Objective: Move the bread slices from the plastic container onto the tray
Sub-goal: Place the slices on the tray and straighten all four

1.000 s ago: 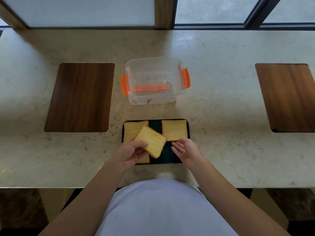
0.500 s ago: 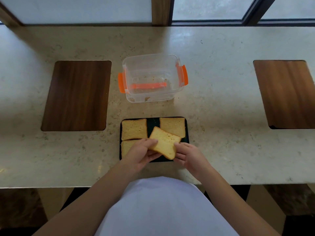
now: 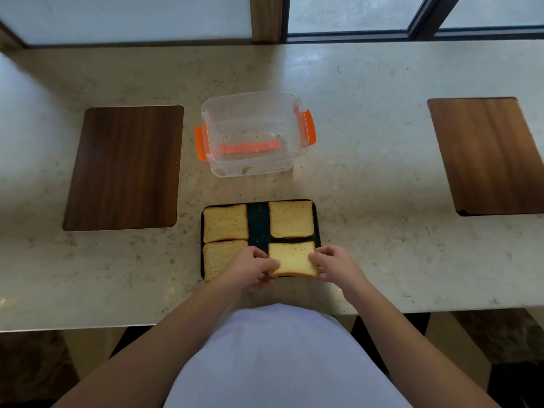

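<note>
1. Marble desk (image 3: 368, 142) carries the clear plastic container (image 3: 253, 134) w/ orange latches, now showing only crumbs; no slices left inside.
2. Dark tray (image 3: 258, 222) sits near the desk's front edge w/ three bread slices (image 3: 225, 222) lying flat: two on the left, one far right.
3. Fourth slice (image 3: 293, 259), tilted above mid-tray 0.5 s ago, is now squared up in the near-right spot, so the task looks nearly done; only release left.
4. Left hand (image 3: 250, 267) pinches its left edge, right hand (image 3: 335, 265) its right edge; each grip is closed lightly on the bread.
</note>
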The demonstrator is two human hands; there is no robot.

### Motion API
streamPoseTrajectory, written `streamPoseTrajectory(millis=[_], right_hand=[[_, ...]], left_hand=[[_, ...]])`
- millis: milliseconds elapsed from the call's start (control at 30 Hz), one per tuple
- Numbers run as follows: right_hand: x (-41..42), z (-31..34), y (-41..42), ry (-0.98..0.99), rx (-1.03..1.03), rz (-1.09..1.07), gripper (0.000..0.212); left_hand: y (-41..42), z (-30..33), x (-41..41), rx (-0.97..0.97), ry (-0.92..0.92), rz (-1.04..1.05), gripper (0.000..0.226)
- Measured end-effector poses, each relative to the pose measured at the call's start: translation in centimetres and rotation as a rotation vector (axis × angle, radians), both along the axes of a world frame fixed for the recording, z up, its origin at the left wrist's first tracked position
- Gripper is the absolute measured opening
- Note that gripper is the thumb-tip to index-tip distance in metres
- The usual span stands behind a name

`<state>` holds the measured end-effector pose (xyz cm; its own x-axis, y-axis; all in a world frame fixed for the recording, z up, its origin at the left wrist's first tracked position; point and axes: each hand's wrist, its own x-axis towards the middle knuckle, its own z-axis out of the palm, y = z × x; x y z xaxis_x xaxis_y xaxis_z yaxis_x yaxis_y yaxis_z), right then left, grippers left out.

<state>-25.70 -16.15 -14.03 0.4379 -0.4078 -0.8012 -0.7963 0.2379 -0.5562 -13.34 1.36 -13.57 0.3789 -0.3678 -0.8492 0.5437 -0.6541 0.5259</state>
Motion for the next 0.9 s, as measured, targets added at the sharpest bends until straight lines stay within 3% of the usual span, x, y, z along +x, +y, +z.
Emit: streamPoseTrajectory(millis=[333,467,600,733,900], right_hand=[[0.2,-0.1,-0.4,-0.023,-0.03,-0.033,0.019],[-0.2,-0.2,-0.6,-0.058,-0.025,-0.015,0.04],[-1.0,-0.2,-0.8,-0.102,-0.051,0.075,0.061],[-1.3,-0.6,-0.6,-0.101,-0.166,0.227,0.068],[-1.3,-1.2,0.2,-0.108,-0.422,0.446,0.067]], left_hand=[[-0.7,0.2,-0.2,-0.006,0.012,0.041,0.029],[-0.5,0.2,-0.1,-0.017,-0.007,0.012,0.045],[-0.2,-0.5,-0.5,0.029,-0.162,-0.18,0.055],[-0.1,-1.4,-1.4,0.099,-0.419,-0.352,0.051],[-0.1,-1.5,-2.0,0.112,-0.599,-0.462,0.046]])
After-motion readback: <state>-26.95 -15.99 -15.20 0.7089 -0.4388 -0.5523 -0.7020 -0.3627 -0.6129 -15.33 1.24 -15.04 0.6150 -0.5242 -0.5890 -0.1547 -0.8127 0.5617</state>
